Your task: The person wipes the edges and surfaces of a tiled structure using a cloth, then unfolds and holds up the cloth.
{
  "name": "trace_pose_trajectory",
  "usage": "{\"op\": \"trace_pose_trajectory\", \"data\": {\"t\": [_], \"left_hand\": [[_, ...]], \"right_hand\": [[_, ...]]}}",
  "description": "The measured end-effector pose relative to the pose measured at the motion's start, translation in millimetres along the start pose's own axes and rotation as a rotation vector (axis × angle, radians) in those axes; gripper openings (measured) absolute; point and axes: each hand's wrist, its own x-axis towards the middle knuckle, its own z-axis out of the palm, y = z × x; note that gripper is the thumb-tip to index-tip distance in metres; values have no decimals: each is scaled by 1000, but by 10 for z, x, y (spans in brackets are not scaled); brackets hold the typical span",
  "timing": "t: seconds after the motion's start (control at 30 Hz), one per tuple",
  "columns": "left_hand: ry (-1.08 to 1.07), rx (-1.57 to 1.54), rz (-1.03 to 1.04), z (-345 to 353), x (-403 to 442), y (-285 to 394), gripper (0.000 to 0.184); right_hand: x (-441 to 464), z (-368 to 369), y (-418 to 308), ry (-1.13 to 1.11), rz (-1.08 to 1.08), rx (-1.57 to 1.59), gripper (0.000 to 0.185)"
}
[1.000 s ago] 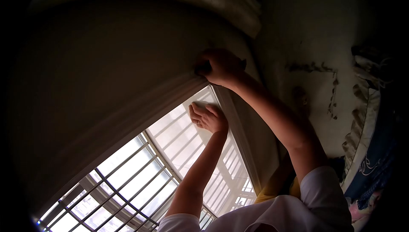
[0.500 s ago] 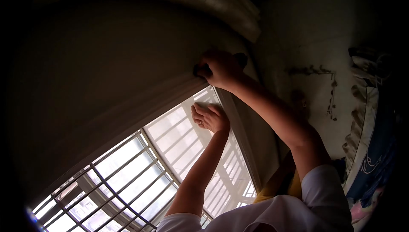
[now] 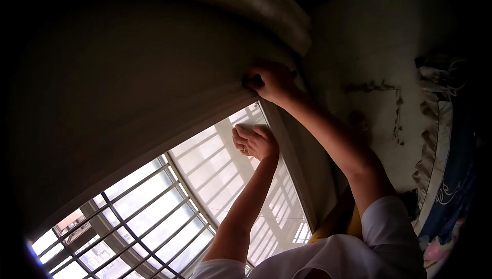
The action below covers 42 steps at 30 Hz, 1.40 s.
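My right hand (image 3: 274, 82) is closed round a dark object (image 3: 252, 81) at the wall just above the window corner. One end of the object sticks out past the fingers; its kind is too dark to tell. Lower down, my left hand (image 3: 254, 142) is at the pale, sunlit side panel of the window recess (image 3: 220, 163), a ring on one finger. Its fingers are curled in, and a greyish patch shows along them; whether it is a held thing or a shadow I cannot make out.
Window bars (image 3: 148, 215) cross the bright glass at lower left. A thick pale padded edge (image 3: 256, 7) curves across the top. On the right are a light surface with a dark floral pattern (image 3: 398, 110) and ruffled fabric (image 3: 429, 151) beside blue cloth (image 3: 448, 197).
My right hand has shifted slightly right in the view, still closed on the dark object. My left hand stays nearly in place, and the window appears a little lower and further left.
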Motion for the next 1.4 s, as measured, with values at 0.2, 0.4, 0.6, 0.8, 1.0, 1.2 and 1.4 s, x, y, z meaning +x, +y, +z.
{"op": "trace_pose_trajectory", "data": {"t": [0.2, 0.4, 0.6, 0.8, 1.0, 1.2, 1.4], "left_hand": [[12, 10, -5, 26, -16, -60, 59], [-5, 6, -29, 69, 18, -12, 59], [0, 0, -4, 82, 34, -55, 59], [28, 27, -7, 37, 17, 7, 58], [-3, 5, -21, 26, 10, -9, 58], [33, 14, 4, 12, 14, 22, 58], [-56, 28, 3, -4, 3, 23, 58]], "right_hand": [[-45, 27, -186, 63, -72, 87, 9], [-44, -18, -165, 92, -57, 37, 10], [-32, 87, 1, 71, 21, 55, 10], [-101, 61, 77, 110, 35, 33, 10], [-301, 260, -287, 330, -154, 378, 10], [-589, 445, 226, 367, 75, 347, 14], [-564, 379, -215, 391, -186, 365, 16]]}}
